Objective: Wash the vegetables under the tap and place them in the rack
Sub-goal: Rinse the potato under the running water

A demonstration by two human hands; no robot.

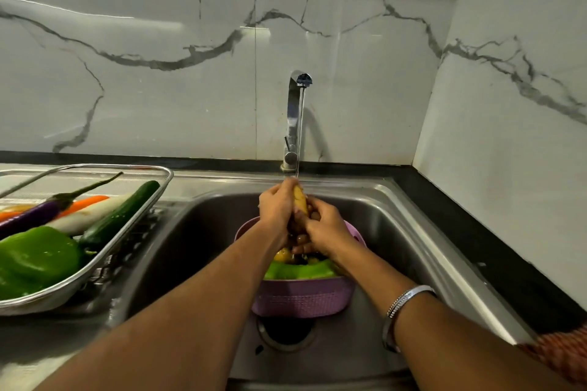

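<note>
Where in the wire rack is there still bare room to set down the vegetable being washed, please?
The wire rack is bare along its far edge, behind the eggplant stem. Its near half is crowded: green pepper, cucumber, white radish and carrot lie packed side by side. Both hands, left hand and right hand, grip the yellow vegetable under the tap.

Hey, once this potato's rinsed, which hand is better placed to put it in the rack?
Probably the left hand: it grips the potato, and the rack lies on its side of the sink.
</note>
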